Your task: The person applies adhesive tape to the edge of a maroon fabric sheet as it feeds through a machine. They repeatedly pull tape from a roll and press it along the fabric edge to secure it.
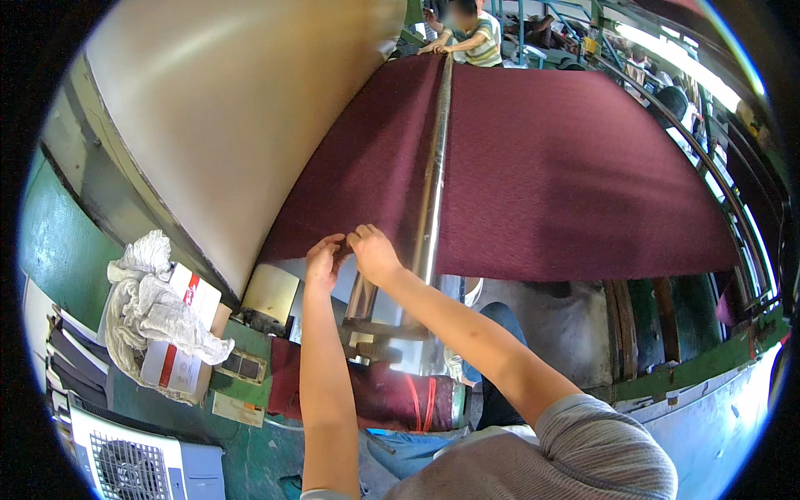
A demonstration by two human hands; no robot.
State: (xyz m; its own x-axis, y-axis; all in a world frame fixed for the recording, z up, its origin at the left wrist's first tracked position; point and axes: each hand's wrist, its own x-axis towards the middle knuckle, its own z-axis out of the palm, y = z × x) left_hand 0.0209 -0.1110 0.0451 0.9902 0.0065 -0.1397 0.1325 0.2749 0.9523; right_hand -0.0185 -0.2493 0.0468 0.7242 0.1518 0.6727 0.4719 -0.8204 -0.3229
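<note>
A wide sheet of maroon fabric [567,167] stretches away from me across a machine. At its near left edge, my left hand [323,260] and my right hand [375,252] are close together with fingers pinched on the cloth's edge. My fingertips partly hide the bit of cloth between them. A long shiny metal bar [432,183] runs over the fabric from near to far, just right of my right hand. To the left, a large smooth cream-coloured drum [242,100] curves up beside the fabric.
A co-worker [479,42] leans over the far edge, hands by the bar. Low on the left are a box [171,367] draped with a whitish cloth [150,300] and a grey fan unit [142,458]. A maroon roll [387,400] tied with red string lies below my arms. Rails [700,150] line the right.
</note>
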